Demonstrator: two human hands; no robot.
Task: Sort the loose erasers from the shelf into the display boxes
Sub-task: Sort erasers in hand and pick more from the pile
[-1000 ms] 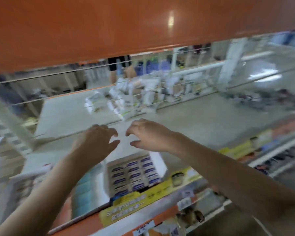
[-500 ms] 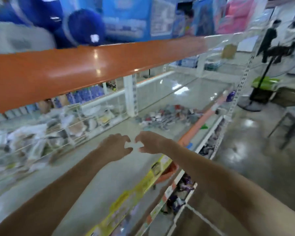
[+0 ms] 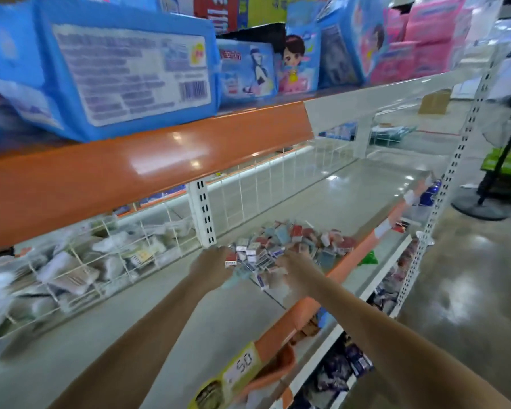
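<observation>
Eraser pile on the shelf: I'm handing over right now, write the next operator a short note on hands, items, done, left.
Left hand: at the near edge of the eraser pile, fingers curled on one small eraser.
Right hand: fingers in the pile; blur hides any grip.
Pile: loose on the shelf, near its orange front edge.
Display boxes: not in view.
Done: nothing visibly sorted.
Left: nearly the whole pile.

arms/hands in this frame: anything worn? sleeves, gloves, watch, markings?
Both forearms are bare right up to the frame edge: no sleeve in view. The left hand and right hand have no gloves, and no watch, band or ring shows at either wrist. No markings visible. Motion blur leaves the fingers too soft for finer detail.
</observation>
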